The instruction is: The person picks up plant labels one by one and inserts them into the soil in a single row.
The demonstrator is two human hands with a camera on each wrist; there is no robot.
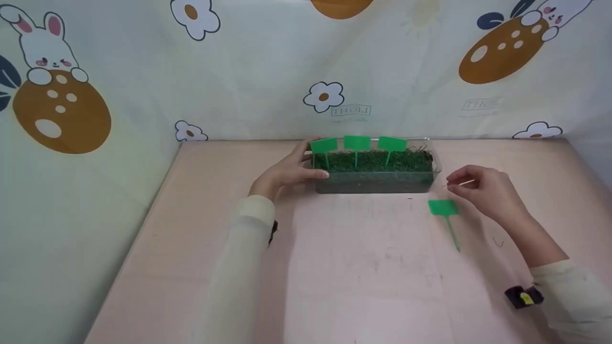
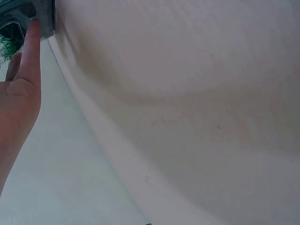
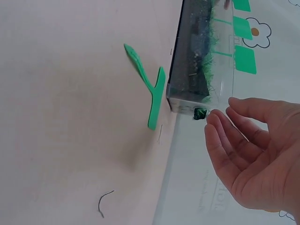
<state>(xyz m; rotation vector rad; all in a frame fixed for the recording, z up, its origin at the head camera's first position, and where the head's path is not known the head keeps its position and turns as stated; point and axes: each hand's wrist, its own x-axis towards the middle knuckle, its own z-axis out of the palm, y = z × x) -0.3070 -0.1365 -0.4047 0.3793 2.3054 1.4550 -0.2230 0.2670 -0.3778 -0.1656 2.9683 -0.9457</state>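
My left hand point(image 1: 287, 172) grips the left end of a clear plastic box point(image 1: 373, 184) filled with green artificial grass point(image 1: 368, 161), its thumb lying along the front wall. Three green plant labels point(image 1: 357, 142) stand upright in the grass in a row. Off the box's right end is my right hand point(image 1: 487, 191), its fingers loosely bent. In the right wrist view a gap shows between the thumb and fingertips of that hand. Below it, another green plant label point(image 1: 443, 208) lies on the table, its pointed stem toward me.
A thin dark strand point(image 1: 498, 242) lies on the pale pink table point(image 1: 354, 286) near the right forearm, and small dark bits are scattered about. Right behind the box rises a backdrop sheet point(image 1: 258, 86) printed with flowers and rabbits. A similar sheet point(image 1: 71, 205) borders the left side.
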